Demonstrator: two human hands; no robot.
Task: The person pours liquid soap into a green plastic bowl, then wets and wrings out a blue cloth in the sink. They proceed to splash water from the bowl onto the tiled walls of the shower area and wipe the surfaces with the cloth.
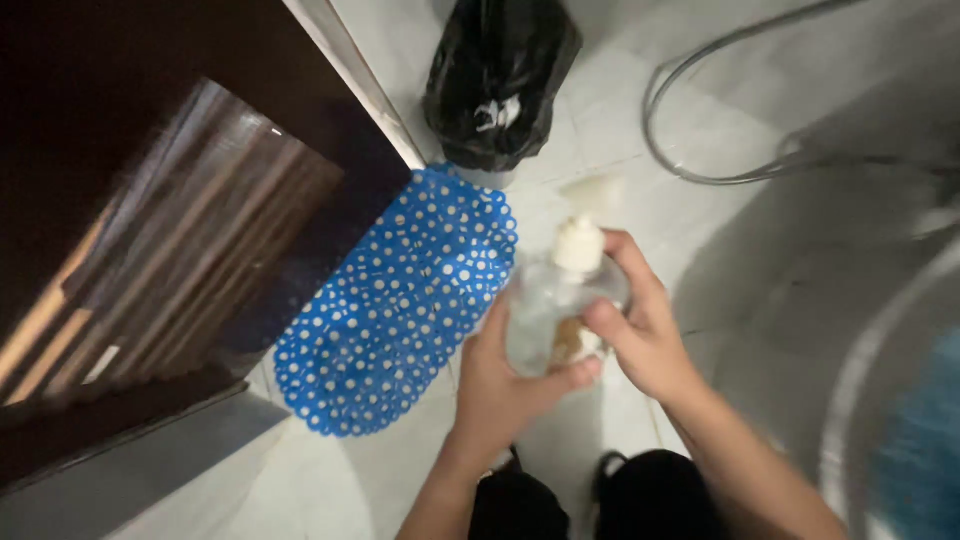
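I hold a clear plastic pump bottle [545, 305] with a cream-coloured pump head above the tiled floor. My left hand [500, 385] wraps its lower body from the left and below. My right hand [640, 325] grips the bottle from the right, fingers around its neck and side. The pump spout points up and away from me. The bottle is blurred; its contents cannot be made out.
A blue perforated rubber mat [400, 310] lies on the pale tiles to the left. A bin lined with a black bag [495, 80] stands beyond it. A dark wooden door [170, 230] fills the left. A hose [700, 150] curls at the upper right, a curved basin rim [860, 400] at right.
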